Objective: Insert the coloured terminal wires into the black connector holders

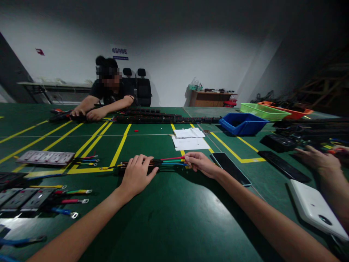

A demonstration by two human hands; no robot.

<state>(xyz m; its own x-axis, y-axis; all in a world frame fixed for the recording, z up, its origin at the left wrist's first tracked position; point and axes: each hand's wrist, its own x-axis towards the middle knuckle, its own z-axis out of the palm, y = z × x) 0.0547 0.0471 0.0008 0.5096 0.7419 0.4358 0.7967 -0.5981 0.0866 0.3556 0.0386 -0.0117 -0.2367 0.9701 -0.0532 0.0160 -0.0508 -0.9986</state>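
Observation:
A dark wire bundle (155, 162) lies across the green table in front of me, with red, green and blue wires fanning out at its right. My left hand (139, 171) rests over its dark middle part, fingers wrapped over it, palm down. At the right end, my right hand (201, 163) pinches the coloured wires near their tips; the tips are partly hidden by the fingers. A yellow wire with a ring terminal (102, 168) sticks out to the left of my left hand.
Socket strips (46, 158) and wires with ring terminals (81, 201) lie left. Paper sheets (191, 143), a phone (230, 168), a blue bin (242, 123) and a white device (317, 207) are right. Another person's hands (321, 160) reach in right; a person (111, 85) works opposite.

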